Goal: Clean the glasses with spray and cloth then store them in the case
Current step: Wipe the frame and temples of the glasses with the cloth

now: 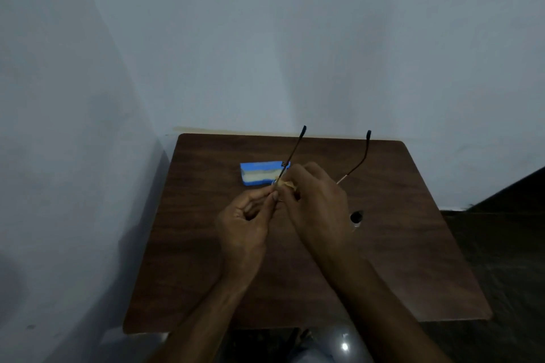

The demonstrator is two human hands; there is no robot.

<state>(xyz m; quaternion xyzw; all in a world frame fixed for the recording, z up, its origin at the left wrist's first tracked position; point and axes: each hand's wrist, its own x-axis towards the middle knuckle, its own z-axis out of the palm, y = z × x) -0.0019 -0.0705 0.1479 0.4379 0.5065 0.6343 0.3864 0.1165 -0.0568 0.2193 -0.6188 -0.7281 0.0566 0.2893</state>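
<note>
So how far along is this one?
Done: cannot tell whether they were sprayed. In hand: left hand pinches the glasses, right hand holds the cloth against them, arms unfolded. Left: storing, since the case lies open without them on the table.

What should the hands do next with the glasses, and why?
Probably rub the cloth across the lens. The right hand holds the yellowish cloth against the glasses while the left hand pinches the frame. The glasses' arms are unfolded, so they are not ready for the open blue case yet.
</note>
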